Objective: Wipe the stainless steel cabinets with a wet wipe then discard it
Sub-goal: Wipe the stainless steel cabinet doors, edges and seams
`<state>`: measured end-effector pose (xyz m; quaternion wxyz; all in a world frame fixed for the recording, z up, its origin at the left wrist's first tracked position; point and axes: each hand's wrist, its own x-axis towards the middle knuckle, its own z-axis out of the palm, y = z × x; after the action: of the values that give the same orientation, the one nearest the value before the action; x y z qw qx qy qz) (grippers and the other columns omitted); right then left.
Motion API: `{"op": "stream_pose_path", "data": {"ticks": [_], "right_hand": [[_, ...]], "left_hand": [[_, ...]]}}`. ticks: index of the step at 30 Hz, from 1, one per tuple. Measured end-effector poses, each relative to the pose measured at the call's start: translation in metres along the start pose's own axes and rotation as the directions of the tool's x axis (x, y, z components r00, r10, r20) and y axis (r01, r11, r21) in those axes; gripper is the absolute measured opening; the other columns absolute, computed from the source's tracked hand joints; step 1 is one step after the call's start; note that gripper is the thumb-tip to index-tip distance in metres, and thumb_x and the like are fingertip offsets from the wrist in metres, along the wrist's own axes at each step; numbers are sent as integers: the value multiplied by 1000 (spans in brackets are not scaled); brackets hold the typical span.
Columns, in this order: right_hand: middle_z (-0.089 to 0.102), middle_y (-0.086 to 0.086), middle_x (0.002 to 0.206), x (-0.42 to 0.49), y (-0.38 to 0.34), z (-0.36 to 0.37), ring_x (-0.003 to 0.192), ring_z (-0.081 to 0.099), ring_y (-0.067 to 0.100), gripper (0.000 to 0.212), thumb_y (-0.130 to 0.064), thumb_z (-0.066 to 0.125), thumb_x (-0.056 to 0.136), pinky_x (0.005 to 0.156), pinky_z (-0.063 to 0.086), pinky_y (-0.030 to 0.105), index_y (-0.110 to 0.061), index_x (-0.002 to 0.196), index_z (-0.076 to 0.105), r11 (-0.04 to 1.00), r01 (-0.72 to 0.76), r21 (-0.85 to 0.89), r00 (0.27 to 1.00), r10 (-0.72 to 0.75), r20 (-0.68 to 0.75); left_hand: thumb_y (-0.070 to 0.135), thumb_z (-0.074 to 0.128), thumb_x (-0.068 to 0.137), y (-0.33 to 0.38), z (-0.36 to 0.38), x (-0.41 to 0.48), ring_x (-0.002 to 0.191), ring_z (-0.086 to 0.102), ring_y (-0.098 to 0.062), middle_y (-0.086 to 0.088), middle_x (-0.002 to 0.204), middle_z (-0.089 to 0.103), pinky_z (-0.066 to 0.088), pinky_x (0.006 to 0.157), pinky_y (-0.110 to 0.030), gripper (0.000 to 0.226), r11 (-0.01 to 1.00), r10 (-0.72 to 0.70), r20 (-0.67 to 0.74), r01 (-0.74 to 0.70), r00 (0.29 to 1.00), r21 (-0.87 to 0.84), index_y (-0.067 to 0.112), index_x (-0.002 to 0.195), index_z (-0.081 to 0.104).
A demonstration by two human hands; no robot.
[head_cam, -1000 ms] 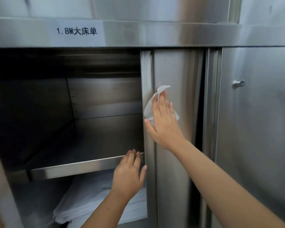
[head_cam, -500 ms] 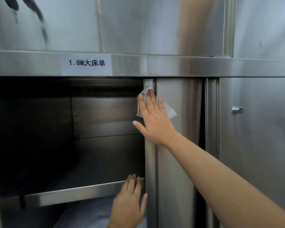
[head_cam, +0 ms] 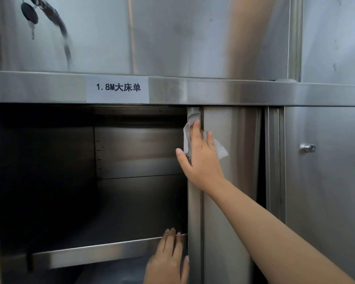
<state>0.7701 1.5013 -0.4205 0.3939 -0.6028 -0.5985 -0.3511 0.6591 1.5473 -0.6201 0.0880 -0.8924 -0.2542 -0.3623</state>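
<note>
Up at the top of the cabinet door's edge (head_cam: 194,212), the wet wipe (head_cam: 219,149) is pressed under the right grip (head_cam: 201,158), fingers straight and spread; below, the left grip (head_cam: 168,259) rests straight-fingered on the shelf lip (head_cam: 90,255).

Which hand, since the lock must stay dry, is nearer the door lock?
Right. The right hand presses the wet wipe left of the lock, near its height; the left hand rests on the shelf lip, lower and farther left.
</note>
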Motion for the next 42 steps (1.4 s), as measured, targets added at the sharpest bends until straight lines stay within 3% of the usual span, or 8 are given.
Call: {"op": "stream_pose_path", "data": {"ticks": [2,10,15,21,26,29,36,42], "right_hand": [[6,7,156,1,-1,1,141,-4,9,72,-42,30,91,107,-20,17,-7,146,1,999,17,-37,1000,-17,-2],[-3,9,156,4,0,6,136,-19,9,74,-47,34,95,110,-21,28,-12,144,-11,982,44,-183,999,-46,-7],[1,12,156,9,2,6,141,-14,17,72,-51,27,95,112,-17,36,-15,144,-12,944,53,-326,999,-52,14],[-3,15,155,-5,-1,11,137,-23,20,72,-48,28,95,109,-21,35,-13,144,-13,929,44,-368,998,-28,49],[5,19,155,30,-2,-1,144,-2,25,71,-45,32,95,110,-16,36,-10,149,0,925,28,-379,1000,-25,14],[6,20,155,29,-2,0,144,-1,26,71,-43,34,94,110,-16,37,-9,149,3,926,27,-376,1000,-28,3],[-7,18,155,-10,-3,13,136,-25,21,74,-44,33,95,107,-24,38,-10,147,-6,926,37,-377,996,-4,88],[1,20,155,24,-2,4,143,-6,27,73,-43,34,94,110,-14,43,-7,148,-1,913,29,-407,999,-18,32]], "left_hand": [[39,45,71,0,0,0,93,69,-22,-10,102,71,55,54,-21,49,1000,0,-5,0,1000,-5,8,94,75],[39,45,70,2,-3,-1,93,69,-21,-10,102,71,54,53,-18,49,1000,2,6,-2,1000,-20,8,94,75],[38,45,69,1,-2,-1,93,69,-21,-9,102,71,53,53,-17,49,1000,-1,17,1,1000,-26,9,94,75],[36,47,70,0,-1,-4,96,67,-23,-11,105,69,56,64,-22,49,1000,17,-28,-17,999,-18,6,98,74],[37,47,72,-1,2,-6,99,66,-24,-11,109,68,57,73,-30,50,1000,12,-36,-12,999,-4,6,102,73],[37,47,72,-2,3,-8,100,66,-24,-12,110,68,57,75,-33,51,1000,7,-33,-7,999,-4,5,103,72],[36,47,73,-4,4,-10,105,64,-28,-16,115,65,55,82,-39,54,999,19,-44,-17,999,35,1,108,69],[38,48,74,-5,6,-12,107,62,-28,-14,117,65,54,84,-40,55,999,17,-57,-15,998,35,2,110,68]]}}
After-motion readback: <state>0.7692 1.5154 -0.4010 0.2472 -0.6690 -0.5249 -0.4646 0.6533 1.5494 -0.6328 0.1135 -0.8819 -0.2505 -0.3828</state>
